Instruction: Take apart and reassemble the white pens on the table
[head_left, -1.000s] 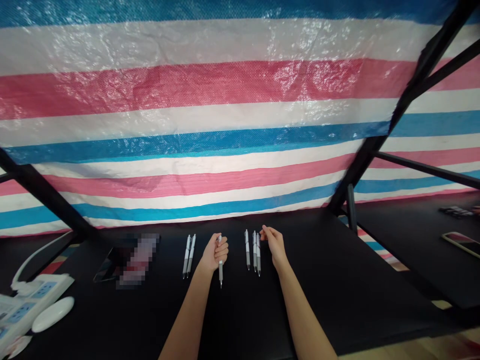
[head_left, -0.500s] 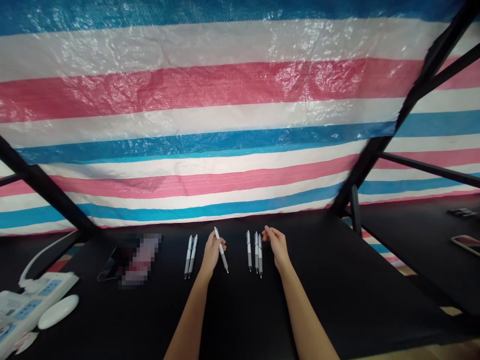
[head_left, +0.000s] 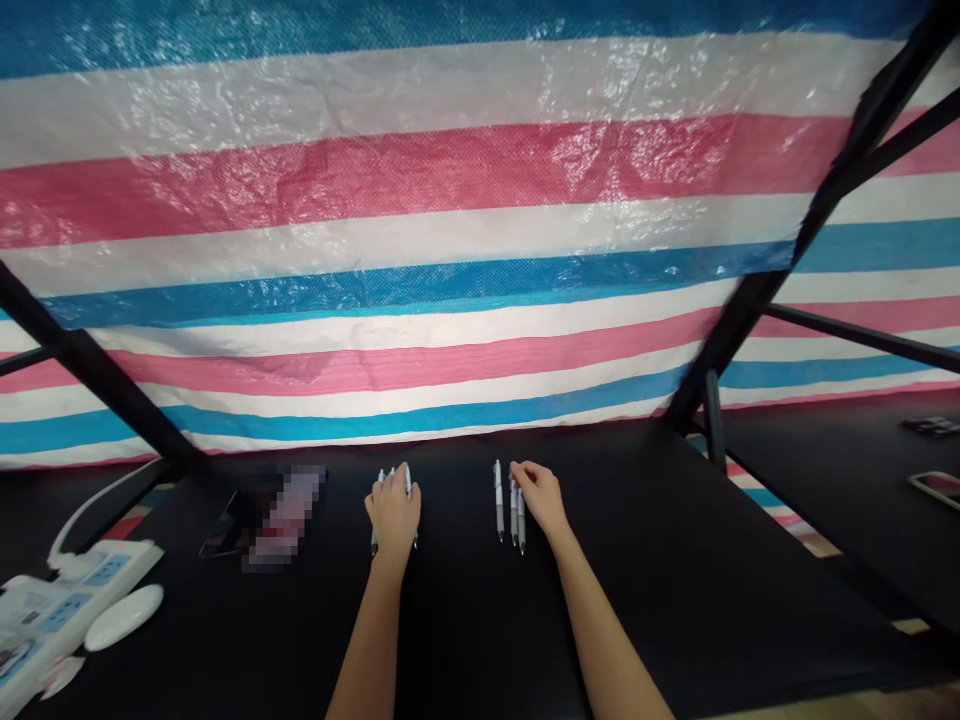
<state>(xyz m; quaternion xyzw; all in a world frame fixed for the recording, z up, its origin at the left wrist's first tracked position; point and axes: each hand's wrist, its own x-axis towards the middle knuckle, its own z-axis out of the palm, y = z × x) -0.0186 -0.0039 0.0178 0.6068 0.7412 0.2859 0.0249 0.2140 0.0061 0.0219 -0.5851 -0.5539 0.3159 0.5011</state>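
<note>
My left hand (head_left: pixel 394 512) is over the left group of white pens with grey grips, covering most of them. Its fingers are curled round a white pen (head_left: pixel 408 482), whose tip shows below the hand. Beside it the top ends of two more pens (head_left: pixel 381 475) stick out. My right hand (head_left: pixel 541 496) has its thumb and forefinger closed at the upper end of a pen (head_left: pixel 514 520) in the right group. Touching that one is a further pen (head_left: pixel 522 530), and a third pen (head_left: pixel 499 500) lies slightly apart to the left.
On the black table (head_left: pixel 465 620), a dark phone-like thing (head_left: pixel 225 525) lies beside a blurred patch at left. Nearer are a white power strip (head_left: pixel 82 600) and a white oval object (head_left: pixel 124 618). Black frame bars (head_left: pixel 750 290) and a striped tarp (head_left: pixel 420 370) stand behind.
My left hand has carried its pen leftward and down to the two pens there. My right hand has moved left, and its fingers have closed at the right group's upper ends.
</note>
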